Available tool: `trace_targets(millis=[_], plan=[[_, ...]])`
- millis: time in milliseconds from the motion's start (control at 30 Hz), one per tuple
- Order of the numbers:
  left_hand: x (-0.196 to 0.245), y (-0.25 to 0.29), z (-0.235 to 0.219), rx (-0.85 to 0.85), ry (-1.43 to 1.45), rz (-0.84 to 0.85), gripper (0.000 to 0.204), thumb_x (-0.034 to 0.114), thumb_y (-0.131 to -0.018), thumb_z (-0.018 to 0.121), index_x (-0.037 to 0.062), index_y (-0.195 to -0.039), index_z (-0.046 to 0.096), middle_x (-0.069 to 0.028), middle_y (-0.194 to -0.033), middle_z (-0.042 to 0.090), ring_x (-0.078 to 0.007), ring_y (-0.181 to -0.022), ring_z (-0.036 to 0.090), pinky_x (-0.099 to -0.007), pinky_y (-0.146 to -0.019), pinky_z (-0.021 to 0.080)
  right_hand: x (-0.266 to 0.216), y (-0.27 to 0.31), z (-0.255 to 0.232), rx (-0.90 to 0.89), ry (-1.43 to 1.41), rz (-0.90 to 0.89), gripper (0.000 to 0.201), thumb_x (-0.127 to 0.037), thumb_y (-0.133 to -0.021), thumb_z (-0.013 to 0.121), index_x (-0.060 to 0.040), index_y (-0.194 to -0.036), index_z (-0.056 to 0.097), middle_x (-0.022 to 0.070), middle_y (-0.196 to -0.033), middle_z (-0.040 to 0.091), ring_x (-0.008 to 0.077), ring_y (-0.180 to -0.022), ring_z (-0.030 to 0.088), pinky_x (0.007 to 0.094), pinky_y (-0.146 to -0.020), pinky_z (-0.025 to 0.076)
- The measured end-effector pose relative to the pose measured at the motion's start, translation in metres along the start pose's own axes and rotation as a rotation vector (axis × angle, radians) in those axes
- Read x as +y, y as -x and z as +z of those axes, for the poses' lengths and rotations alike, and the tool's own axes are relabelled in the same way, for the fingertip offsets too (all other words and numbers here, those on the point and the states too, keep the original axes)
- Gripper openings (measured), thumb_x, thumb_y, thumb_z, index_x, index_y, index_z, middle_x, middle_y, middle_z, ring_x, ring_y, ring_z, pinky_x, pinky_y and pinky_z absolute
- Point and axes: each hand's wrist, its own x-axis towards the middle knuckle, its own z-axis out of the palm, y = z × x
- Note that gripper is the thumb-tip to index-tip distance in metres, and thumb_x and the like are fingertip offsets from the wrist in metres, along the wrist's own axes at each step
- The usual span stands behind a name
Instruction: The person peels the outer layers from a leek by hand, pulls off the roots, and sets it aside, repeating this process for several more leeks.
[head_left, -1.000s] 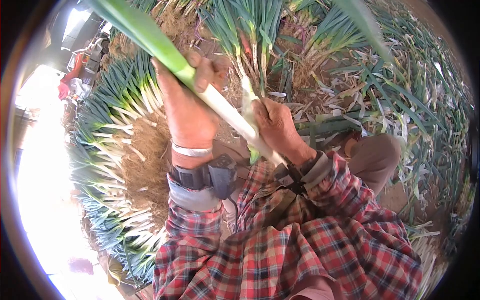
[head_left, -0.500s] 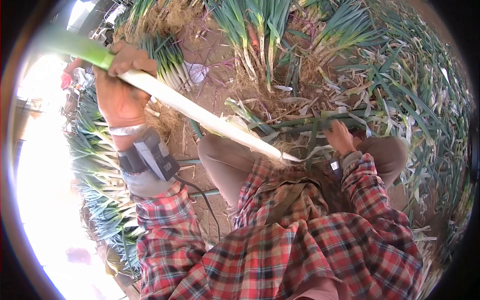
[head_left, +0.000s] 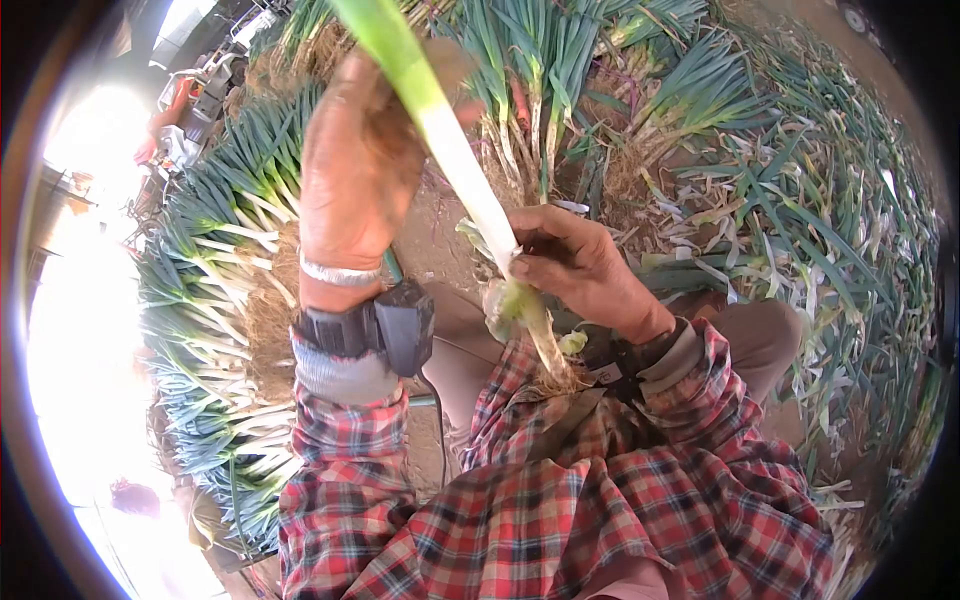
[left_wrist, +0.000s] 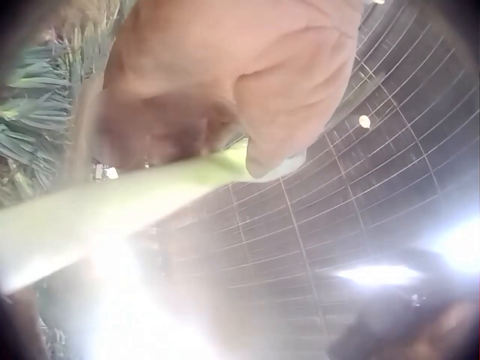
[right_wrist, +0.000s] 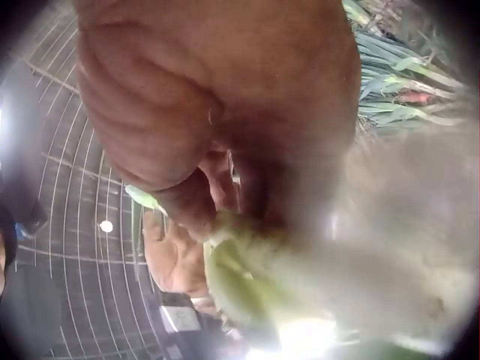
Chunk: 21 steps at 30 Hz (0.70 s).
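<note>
A long leek slants across the head view, green leaves at the top, its roots low by the lap. My left hand grips its green upper part; the fingers are blurred. In the left wrist view the thumb and curled fingers of the left hand close round the stalk. My right hand pinches the leek's lower shaft between thumb and fingers, where a loose outer layer hangs. The right wrist view shows the right hand pinching pale green layers.
Leeks lie in a curved row at the left, roots inward. Rooted bunches stand ahead, another bunch beside them. Loose leaves and scraps cover the ground at right. A bent knee is at the right.
My left hand has moved right with the leek, which stands more upright. My right hand has come back from the scraps at the right and now pinches the lower shaft.
</note>
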Motion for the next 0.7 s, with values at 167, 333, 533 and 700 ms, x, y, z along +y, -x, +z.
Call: trace_targets(millis=[167,333,533,700], plan=[[-0.005,0.006,0.0,-0.036,-0.046,-0.046,0.022,0.017,-0.097,0.056,0.0002,-0.111,0.058,-0.0127,-0.099,0.067,-0.0293,-0.098,0.068,-0.0401,-0.076,0.061,-0.007,-0.007,0.012,-0.042,-0.029,0.05,0.041,-0.005,-0.09,0.065,-0.0016,-0.128,0.054,0.0033,-0.105,0.061,0.0093,-0.094,0.057,0.0277,-0.081,0.048],[-0.013,0.018,0.003,0.052,-0.139,-0.031,0.014,0.01,-0.091,0.065,0.0004,-0.101,0.06,-0.0114,-0.094,0.067,-0.0262,-0.091,0.07,-0.0356,-0.07,0.063,-0.012,-0.024,0.027,0.269,0.138,-0.131,0.028,-0.005,-0.087,0.067,-0.0033,-0.113,0.059,0.0066,-0.102,0.063,0.0136,-0.084,0.06,0.0307,-0.069,0.051],[-0.014,0.026,0.005,0.16,-0.11,-0.03,0.015,0.01,-0.091,0.065,0.0004,-0.101,0.059,-0.011,-0.091,0.067,-0.0264,-0.09,0.071,-0.0343,-0.068,0.062,-0.017,-0.025,0.028,0.325,0.553,-0.302,0.019,-0.005,-0.087,0.065,-0.0006,-0.104,0.059,0.0121,-0.086,0.059,0.0243,-0.072,0.061,0.0328,-0.063,0.048],[-0.012,0.026,-0.001,0.203,-0.091,-0.022,0.015,0.012,-0.093,0.063,0.0002,-0.102,0.059,-0.0108,-0.092,0.067,-0.0262,-0.093,0.07,-0.0356,-0.07,0.062,-0.004,-0.019,0.021,0.279,0.588,-0.272,0.024,-0.009,-0.087,0.065,-0.0008,-0.109,0.059,0.0145,-0.089,0.057,0.0303,-0.077,0.061,0.0368,-0.067,0.048]])
